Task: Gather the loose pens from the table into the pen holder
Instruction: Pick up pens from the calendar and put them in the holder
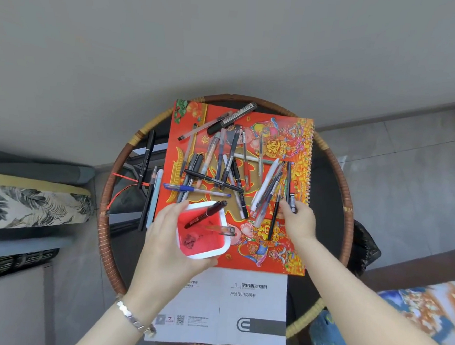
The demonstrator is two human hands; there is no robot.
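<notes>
The pen holder (223, 248) is a white square cup with a red inside, tilted toward me and gripped by my left hand (167, 246). A black pen (205, 215) and a clear pen (221, 229) lie inside it. Several loose pens (221, 166) are scattered over a red calendar (272, 255) on the round table (108, 191). To the right, my right hand (298, 220) pinches a dark pen (290, 192) by its near end, beside a cluster of white and clear pens (266, 190). A few black pens (147, 156) lie left of the calendar.
The table has a woven rattan rim. A white printed manual (252, 307) lies near me, partly under the calendar. A leaf-patterned cushion (32, 205) sits at the left, a patterned fabric (425, 312) at the lower right, and a black bag (364, 244) beyond the right rim.
</notes>
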